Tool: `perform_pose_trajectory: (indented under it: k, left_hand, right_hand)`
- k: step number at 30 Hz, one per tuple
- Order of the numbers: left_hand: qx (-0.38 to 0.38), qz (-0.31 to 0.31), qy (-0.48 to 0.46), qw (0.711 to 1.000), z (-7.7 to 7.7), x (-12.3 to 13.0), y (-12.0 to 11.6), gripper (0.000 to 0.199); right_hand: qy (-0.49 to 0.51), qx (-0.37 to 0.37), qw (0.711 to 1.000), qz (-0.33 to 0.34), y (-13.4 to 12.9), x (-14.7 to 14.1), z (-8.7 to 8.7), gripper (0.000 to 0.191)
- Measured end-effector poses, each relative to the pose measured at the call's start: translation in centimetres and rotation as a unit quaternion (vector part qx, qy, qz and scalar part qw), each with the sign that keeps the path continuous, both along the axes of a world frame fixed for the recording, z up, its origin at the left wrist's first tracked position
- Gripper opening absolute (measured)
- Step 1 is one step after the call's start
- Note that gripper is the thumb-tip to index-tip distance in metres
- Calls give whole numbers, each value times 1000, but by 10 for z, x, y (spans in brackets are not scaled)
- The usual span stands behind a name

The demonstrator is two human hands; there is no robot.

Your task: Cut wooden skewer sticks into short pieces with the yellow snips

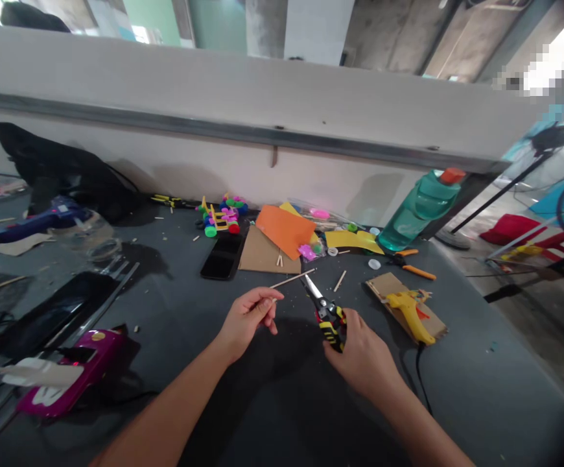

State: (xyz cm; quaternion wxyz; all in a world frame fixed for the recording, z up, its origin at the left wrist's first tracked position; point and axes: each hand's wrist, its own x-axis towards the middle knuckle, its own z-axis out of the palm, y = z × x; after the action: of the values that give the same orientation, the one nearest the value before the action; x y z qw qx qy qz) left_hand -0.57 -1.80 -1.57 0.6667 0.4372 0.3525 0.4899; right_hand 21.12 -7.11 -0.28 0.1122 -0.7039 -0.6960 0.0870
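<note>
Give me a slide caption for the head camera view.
Left hand holding a thin wooden stick, right hand gripping yellow-and-black pruning shears, over a dark tabletop.

No readable text, brands or numbers. Teal bottle (421, 211): pale logo (406, 227) on its side, too blurred to read. Well left of bottle, magenta power strip (94, 373): round gold sticker (98, 335), illegible.

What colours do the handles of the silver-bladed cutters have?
Mainly black and yellow handles; head view.
</note>
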Motion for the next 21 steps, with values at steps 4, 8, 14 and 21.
perform_pose_trajectory:
  k: [4, 8, 14, 21]
  left_hand:
    - [-24, 19, -12, 999, 1, -5, 3, 23]
    - [-57, 44, -11, 997, 6, -9, 8, 33]
    - [-85, 81, -15, 993, 6, -15, 14, 28]
    - [-96, 89, -9, 991, 4, -15, 18, 22]
  right_hand:
    - [-69, 7, 998, -7, 6, 8, -4, 44]
    - [-108, 2, 994, 3, 8, 8, -7, 47]
    - [-121, 8, 993, 6, 12, 9, -13, 55]
    - [-134, -16, 989, 60, 28, 11, 16, 47]
